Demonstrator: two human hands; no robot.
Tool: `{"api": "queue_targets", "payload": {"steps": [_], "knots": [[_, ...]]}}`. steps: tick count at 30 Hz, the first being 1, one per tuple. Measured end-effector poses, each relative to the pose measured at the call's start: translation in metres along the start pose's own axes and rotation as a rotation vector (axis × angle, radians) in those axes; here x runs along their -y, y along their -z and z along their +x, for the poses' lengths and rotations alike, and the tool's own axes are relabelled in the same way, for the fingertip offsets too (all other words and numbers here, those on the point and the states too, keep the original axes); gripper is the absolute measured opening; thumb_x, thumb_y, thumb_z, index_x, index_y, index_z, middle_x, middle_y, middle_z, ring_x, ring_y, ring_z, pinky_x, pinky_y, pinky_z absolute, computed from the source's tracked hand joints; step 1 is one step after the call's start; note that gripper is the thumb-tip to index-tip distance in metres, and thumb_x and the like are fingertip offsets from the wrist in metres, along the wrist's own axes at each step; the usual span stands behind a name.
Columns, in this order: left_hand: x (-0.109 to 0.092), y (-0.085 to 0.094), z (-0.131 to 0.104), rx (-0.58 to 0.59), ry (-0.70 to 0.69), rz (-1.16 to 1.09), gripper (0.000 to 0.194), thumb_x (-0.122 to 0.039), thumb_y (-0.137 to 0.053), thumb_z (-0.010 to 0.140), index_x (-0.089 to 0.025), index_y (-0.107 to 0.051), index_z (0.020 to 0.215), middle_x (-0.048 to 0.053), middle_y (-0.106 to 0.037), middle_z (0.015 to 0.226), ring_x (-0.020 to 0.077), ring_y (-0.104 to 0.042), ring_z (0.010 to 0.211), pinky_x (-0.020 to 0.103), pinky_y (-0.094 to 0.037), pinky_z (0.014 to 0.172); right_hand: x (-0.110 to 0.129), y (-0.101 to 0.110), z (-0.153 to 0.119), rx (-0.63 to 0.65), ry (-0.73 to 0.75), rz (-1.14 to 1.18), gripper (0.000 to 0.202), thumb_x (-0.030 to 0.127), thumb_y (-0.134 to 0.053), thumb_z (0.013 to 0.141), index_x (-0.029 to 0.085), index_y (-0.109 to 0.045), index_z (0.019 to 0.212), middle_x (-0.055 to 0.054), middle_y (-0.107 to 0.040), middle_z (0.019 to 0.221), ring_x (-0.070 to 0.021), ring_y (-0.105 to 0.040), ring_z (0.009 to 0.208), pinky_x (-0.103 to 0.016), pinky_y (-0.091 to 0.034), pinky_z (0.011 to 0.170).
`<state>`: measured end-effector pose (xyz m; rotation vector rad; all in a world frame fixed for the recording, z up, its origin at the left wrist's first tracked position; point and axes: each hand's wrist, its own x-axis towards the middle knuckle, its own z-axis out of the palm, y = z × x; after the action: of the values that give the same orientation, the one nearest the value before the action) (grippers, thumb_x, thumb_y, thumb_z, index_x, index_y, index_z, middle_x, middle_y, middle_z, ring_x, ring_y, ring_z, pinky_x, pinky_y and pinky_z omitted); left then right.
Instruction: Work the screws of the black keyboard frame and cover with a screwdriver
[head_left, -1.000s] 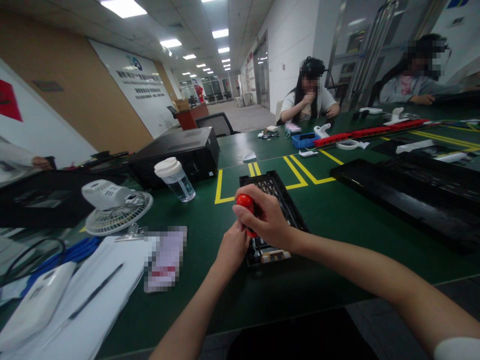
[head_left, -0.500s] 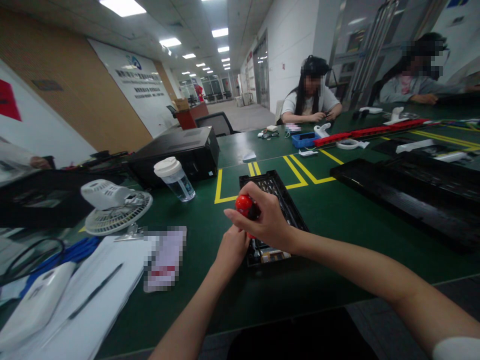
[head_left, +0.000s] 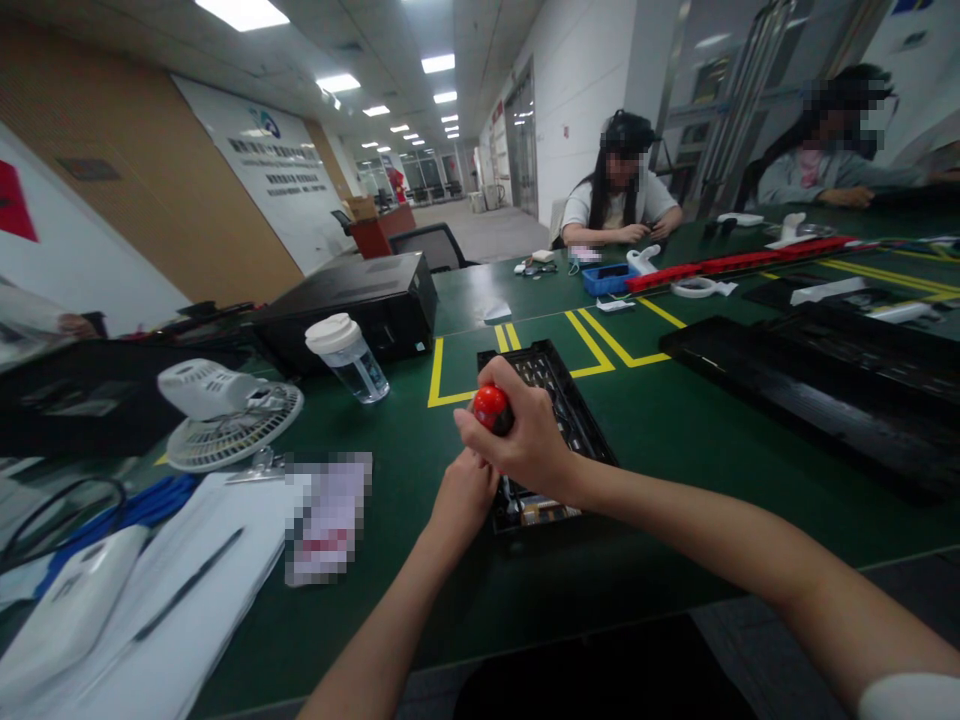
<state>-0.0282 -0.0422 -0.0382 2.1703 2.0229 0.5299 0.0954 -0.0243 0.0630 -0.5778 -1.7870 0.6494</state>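
My right hand (head_left: 529, 435) is closed round the red-and-black handle of a screwdriver (head_left: 491, 408), which stands roughly upright with its rounded end facing me. Just below and to the left, my left hand (head_left: 469, 490) is closed, its fingertips hidden beneath the right hand close to the tool. Under both hands lies a black open casing (head_left: 589, 425) with rows of metal-looking parts inside and a small board at its near end. The screwdriver's shaft and tip are out of sight.
Left of the hands are a lidded cup (head_left: 349, 355), a white fan (head_left: 232, 415), a clipboard with papers (head_left: 202, 610) and a pen (head_left: 187, 585). A black computer case (head_left: 360, 300) stands behind. Black panels (head_left: 795, 400) lie right. Two people sit across the green table (head_left: 637, 560).
My right hand has shifted its grip on the screwdriver: the thumb has drawn in closer to the red handle. The left hand and the casing look nearly unmoved.
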Motion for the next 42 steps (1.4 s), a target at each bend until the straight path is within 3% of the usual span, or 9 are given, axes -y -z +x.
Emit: {"api": "queue_targets", "payload": {"steps": [4,9,14,18,24,36,42], "knots": [[0.000,0.000,0.001,0.017,0.003,0.030,0.034,-0.020,-0.041,0.088,-0.014,-0.054,0.119,0.014,-0.062,0.114,0.0232,-0.063,0.098,0.031,-0.048,0.083,0.000,-0.001,0.001,0.048,-0.037,0.106,0.014,0.021,-0.055,0.077,0.020,-0.041,0.079,0.007,-0.046,0.061,-0.0081,-0.043,0.051,-0.022,-0.038,0.054],[-0.002,0.002,0.001,0.040,0.014,0.032,0.028,-0.019,-0.038,0.089,-0.012,-0.057,0.107,0.013,-0.066,0.099,0.0235,-0.064,0.093,0.033,-0.049,0.080,-0.006,-0.002,0.004,0.096,-0.028,0.242,0.014,0.022,-0.055,0.080,0.018,-0.051,0.092,0.004,-0.052,0.072,-0.0090,-0.052,0.059,-0.024,-0.046,0.060],[-0.002,0.000,0.000,-0.027,-0.034,0.041,0.026,-0.015,-0.040,0.087,-0.012,-0.056,0.107,0.011,-0.063,0.099,0.0206,-0.063,0.090,0.029,-0.048,0.079,-0.015,0.001,0.010,0.265,-0.112,0.477,0.016,0.026,-0.059,0.080,0.018,-0.049,0.089,0.006,-0.047,0.067,-0.0043,-0.047,0.044,-0.017,-0.040,0.041],[-0.001,-0.001,0.000,-0.051,-0.041,0.048,0.027,-0.013,-0.041,0.085,-0.013,-0.054,0.109,0.010,-0.062,0.097,0.0195,-0.063,0.085,0.029,-0.049,0.076,-0.023,0.002,0.013,0.326,-0.136,0.653,0.017,0.026,-0.058,0.081,0.018,-0.047,0.089,0.009,-0.043,0.056,-0.0044,-0.044,0.040,-0.015,-0.036,0.038],[-0.004,0.002,0.000,-0.054,-0.046,0.071,0.027,-0.014,-0.042,0.086,-0.014,-0.054,0.110,0.009,-0.061,0.095,0.0184,-0.062,0.082,0.028,-0.048,0.074,-0.035,0.006,0.016,0.456,-0.172,0.996,0.023,0.035,-0.037,0.085,0.016,-0.047,0.094,0.003,-0.050,0.067,-0.0072,-0.049,0.044,-0.018,-0.037,0.038],[-0.004,0.002,0.000,-0.034,-0.050,0.092,0.026,-0.015,-0.040,0.087,-0.013,-0.055,0.109,0.011,-0.061,0.098,0.0181,-0.062,0.081,0.028,-0.048,0.075,-0.037,0.015,0.015,0.571,-0.195,0.981,0.027,0.039,-0.043,0.087,0.017,-0.045,0.103,0.000,-0.049,0.077,-0.0107,-0.052,0.058,-0.023,-0.040,0.050],[-0.005,0.003,0.001,-0.031,-0.035,0.088,0.029,-0.016,-0.041,0.087,-0.014,-0.053,0.113,0.011,-0.061,0.100,0.0189,-0.062,0.084,0.030,-0.049,0.076,-0.039,0.018,0.013,0.559,-0.194,0.966,0.027,0.038,-0.047,0.087,0.017,-0.045,0.104,0.000,-0.051,0.079,-0.0108,-0.054,0.061,-0.023,-0.042,0.054]]}}
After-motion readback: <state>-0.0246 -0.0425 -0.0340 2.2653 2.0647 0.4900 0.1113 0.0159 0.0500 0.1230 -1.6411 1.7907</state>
